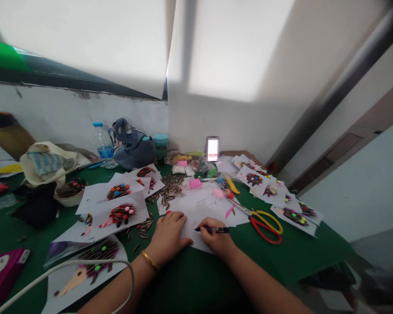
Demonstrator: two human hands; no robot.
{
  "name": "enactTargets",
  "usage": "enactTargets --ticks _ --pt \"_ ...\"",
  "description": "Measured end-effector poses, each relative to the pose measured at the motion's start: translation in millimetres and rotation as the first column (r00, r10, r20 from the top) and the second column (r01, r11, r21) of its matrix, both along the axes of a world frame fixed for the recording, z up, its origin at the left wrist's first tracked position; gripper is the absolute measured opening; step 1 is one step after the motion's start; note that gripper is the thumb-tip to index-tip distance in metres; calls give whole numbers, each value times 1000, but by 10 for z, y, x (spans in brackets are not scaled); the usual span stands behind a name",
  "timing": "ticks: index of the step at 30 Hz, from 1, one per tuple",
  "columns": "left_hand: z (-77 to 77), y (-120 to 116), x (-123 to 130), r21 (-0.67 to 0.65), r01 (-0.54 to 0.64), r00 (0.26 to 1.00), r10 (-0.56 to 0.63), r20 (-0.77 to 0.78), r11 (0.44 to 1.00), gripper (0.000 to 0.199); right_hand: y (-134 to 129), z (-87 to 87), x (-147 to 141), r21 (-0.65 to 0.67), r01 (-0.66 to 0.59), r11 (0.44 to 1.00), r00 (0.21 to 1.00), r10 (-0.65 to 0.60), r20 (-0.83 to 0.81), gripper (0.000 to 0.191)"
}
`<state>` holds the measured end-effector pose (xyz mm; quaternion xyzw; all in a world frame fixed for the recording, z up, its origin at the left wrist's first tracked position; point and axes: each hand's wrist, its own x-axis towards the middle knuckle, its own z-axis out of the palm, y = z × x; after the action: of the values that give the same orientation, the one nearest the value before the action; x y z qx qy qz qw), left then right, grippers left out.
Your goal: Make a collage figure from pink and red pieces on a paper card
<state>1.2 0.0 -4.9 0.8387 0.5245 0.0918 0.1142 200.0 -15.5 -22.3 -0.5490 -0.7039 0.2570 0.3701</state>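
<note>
Close in, over green-covered worktop: bearing palm-down on white sheet with left hand, fingers together, thumb out toward the right, gripping nothing. Just to the right, pinching black pen narrowly in the fingers of right hand. Lying crosswise along its long axis: tip leftward in the gap between hands, nearer the right, butt end out past the right knuckles. Just beyond the tip on the paper, faint rounded marks. Tip touching or a hair above: cannot tell. Farther right, outside pen's reach, scissors, blades angled away leftward. Beyond left hand, loose striped seeds; past sheet's middle, pink block. Farthest, left of centre: blue bag, beside water bottle.
</note>
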Motion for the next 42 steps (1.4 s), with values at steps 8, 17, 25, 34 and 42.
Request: enactTargets --ticks 8,17,25,34,42 --pt "37 -11 1 -25 -4 1000 4 -5 1000 62 15 -47 5 -10 -62 998 998 62 28 15" --pt "35 -13 6 -12 3 1000 -3 4 1000 63 11 -42 -11 -34 -97 995 995 99 32 17" --pt "43 -7 -4 -13 9 1000 -9 -1 1000 64 18 -59 -11 -25 -102 994 994 103 41 16" --pt "34 -11 2 -19 -1 1000 1 -1 1000 61 18 -28 -14 -50 -103 993 994 104 14 16" --pt "58 -13 6 -40 -12 1000 12 -6 999 61 24 -20 13 -28 -10 1000 1000 10 -11 16"
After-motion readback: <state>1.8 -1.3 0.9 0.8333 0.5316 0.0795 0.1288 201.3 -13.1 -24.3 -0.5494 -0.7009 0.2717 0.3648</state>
